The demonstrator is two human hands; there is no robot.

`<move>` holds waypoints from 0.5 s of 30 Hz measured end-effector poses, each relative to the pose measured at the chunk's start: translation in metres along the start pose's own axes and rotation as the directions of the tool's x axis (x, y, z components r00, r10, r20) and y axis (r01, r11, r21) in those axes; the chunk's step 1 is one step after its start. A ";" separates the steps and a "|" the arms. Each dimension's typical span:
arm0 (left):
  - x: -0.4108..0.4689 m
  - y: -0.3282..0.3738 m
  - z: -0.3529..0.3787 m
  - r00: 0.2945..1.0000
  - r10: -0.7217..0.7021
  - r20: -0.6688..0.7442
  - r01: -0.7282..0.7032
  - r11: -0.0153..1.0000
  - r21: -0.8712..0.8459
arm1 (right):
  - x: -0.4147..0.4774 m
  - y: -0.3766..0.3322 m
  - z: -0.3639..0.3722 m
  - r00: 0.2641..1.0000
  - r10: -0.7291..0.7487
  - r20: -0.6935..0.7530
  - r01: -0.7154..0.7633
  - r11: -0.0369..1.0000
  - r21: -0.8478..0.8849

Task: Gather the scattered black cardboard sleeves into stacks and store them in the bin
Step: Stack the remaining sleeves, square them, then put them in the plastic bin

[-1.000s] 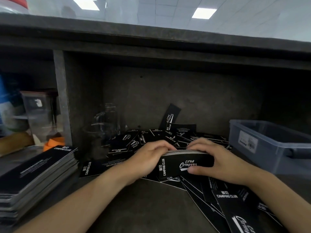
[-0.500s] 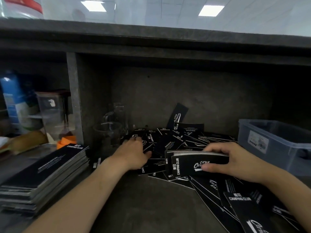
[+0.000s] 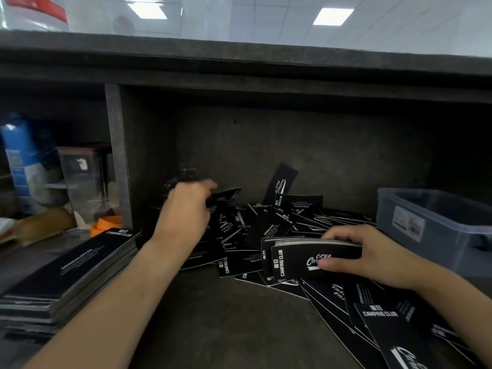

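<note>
Head view: right hand [image 3: 372, 255], fingers clenched on a stack [image 3: 300, 262] of sleeves, mid-worktop atop loose sleeves [image 3: 378, 315]. Bin [image 3: 436, 230] at the right edge. Left hand [image 3: 186, 209], blurred, fingers pinching one sleeve [image 3: 225, 195] near the back edge.

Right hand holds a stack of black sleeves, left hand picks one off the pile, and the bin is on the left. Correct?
No: the bin stands on the right, past the right hand, as the head view shows. The right hand does hold the stack, and the left hand grips a sleeve at the pile.
</note>
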State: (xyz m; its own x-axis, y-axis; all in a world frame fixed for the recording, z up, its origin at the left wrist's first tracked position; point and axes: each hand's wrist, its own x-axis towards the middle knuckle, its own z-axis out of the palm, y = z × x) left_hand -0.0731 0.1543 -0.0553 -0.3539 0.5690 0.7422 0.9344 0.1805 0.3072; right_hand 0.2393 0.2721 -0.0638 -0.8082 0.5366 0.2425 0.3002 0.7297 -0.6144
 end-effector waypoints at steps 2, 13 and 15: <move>0.001 -0.001 -0.007 0.970 0.036 -0.239 -0.053 0.996 -0.066 | 0.000 -0.001 0.000 1.000 -0.002 -0.004 0.002 1.000 0.004; -0.016 0.028 0.016 0.989 0.099 -0.112 -0.138 0.894 -0.425 | 0.003 0.007 0.005 0.996 -0.051 -0.078 0.056 0.996 0.066; -0.023 0.037 0.027 0.985 0.129 0.117 -0.050 0.852 -0.520 | 0.005 0.010 0.005 0.997 -0.012 -0.082 0.016 0.999 0.046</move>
State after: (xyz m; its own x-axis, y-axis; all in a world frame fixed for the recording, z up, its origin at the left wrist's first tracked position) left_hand -0.0296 0.1692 -0.0768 -0.2234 0.6775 0.7007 0.7929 -0.2919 0.5350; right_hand 0.2355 0.2798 -0.0720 -0.7676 0.5607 0.3105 0.2637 0.7178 -0.6444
